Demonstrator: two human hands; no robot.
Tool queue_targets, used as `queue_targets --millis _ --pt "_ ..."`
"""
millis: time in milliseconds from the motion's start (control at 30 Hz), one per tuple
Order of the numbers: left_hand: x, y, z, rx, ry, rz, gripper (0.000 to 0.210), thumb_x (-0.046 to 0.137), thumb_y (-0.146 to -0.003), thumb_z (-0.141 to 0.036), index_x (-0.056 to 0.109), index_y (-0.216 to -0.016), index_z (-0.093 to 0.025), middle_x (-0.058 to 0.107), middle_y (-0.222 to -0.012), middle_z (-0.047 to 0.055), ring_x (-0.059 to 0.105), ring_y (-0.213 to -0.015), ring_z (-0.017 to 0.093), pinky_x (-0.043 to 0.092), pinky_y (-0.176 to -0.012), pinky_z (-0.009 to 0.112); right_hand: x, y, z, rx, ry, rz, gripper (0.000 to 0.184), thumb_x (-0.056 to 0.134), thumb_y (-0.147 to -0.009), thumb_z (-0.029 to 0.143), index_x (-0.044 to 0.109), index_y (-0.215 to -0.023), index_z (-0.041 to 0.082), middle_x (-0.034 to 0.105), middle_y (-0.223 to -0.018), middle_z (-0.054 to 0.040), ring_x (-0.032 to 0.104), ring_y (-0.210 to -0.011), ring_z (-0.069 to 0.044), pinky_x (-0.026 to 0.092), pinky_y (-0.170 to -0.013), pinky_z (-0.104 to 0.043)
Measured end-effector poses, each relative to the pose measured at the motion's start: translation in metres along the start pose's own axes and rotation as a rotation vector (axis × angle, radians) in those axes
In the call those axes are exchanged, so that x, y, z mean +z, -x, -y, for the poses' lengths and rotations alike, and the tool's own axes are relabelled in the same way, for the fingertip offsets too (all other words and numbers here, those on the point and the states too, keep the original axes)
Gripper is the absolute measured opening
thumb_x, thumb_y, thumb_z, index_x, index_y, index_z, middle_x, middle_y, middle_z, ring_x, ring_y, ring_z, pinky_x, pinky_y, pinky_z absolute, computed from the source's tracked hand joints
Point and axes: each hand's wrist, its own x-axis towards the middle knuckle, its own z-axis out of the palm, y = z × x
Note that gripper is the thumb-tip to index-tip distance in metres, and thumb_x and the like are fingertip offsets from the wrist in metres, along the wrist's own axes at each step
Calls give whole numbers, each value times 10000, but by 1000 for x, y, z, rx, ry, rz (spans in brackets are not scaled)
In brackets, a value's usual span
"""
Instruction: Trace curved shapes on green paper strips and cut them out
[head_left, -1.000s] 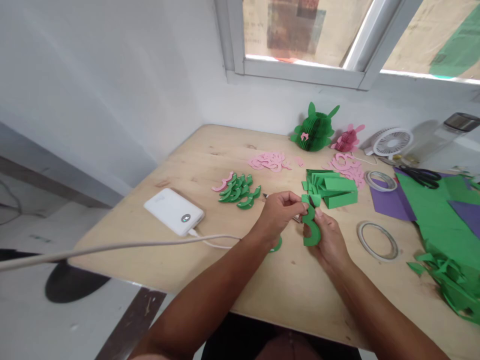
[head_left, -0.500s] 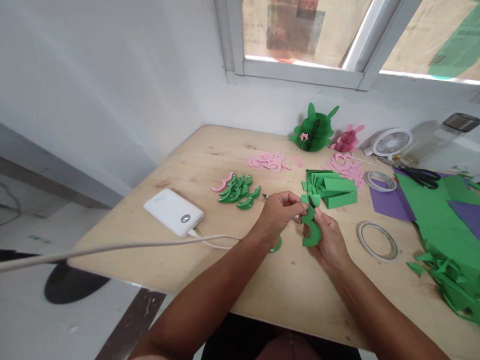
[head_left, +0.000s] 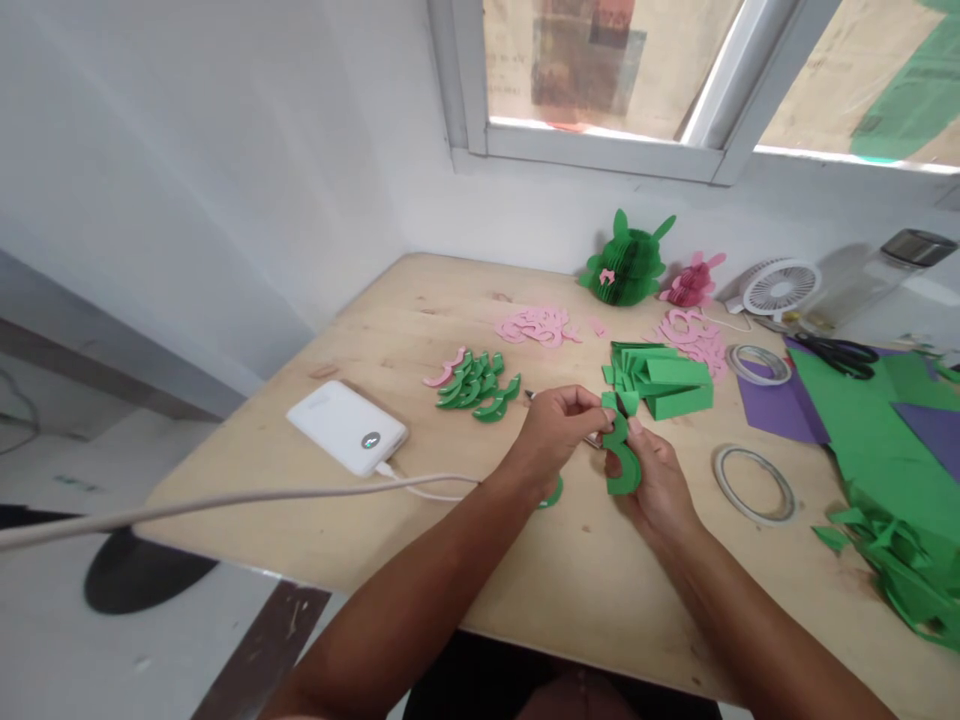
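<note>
Over the table, my left hand [head_left: 559,435] pinches the upper part of a curvy green paper cut-out [head_left: 625,473] between thumb and fingers. My right hand [head_left: 661,480] grips the same cut-out along its right side, fingers partly hidden behind it. Its lower end curls like a hook and its top spreads into flaps. Under my left wrist shows part of a green curved paper piece [head_left: 553,494]. A thin dark-tipped object [head_left: 530,396] is mostly covered by my left hand. Just beyond my hands lies a stack of folded green paper [head_left: 671,375].
Left of my hands lie several green curved pieces [head_left: 476,382] and a white power bank [head_left: 346,428] with its cable [head_left: 247,497]. Pink paper cuttings [head_left: 536,326] are behind. Rightward are tape rolls [head_left: 754,485], scissors [head_left: 836,353], green scraps [head_left: 892,565], a fan [head_left: 784,287] and paper figures [head_left: 628,265].
The view has shifted very slightly. Both hands keep nearly the same hold on the green cut-out, whose lower end has turned a little.
</note>
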Motion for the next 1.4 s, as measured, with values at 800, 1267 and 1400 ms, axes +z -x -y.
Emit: queue_targets --millis 800,1267,1400 --pt "0 -1 -1 -10 31 9 256 804 -570 -307 604 -567 -147 606 -547 -11 521 -538 92 412 -602 246 2 0 -1 22 -71 -2 445 803 -660 576 658 -694 156 500 -500 44 348 -456 -68 259 -440 -212" --pt "-1 -1 0 -3 44 20 208 781 -572 -269 608 -562 -154 599 -554 -13 508 -549 95 409 -607 250 3 1 2 6 2 -21 494 786 -647 624 644 -638 151 484 -506 39 353 -471 -68 276 -441 -208" --pt "0 0 0 6 37 5 175 773 -578 -250 627 -591 -155 598 -568 -19 515 -577 94 402 -629 242 4 1 3 7 12 -24 496 782 -646 631 656 -648 151 484 -497 40 363 -476 -71 289 -443 -207"
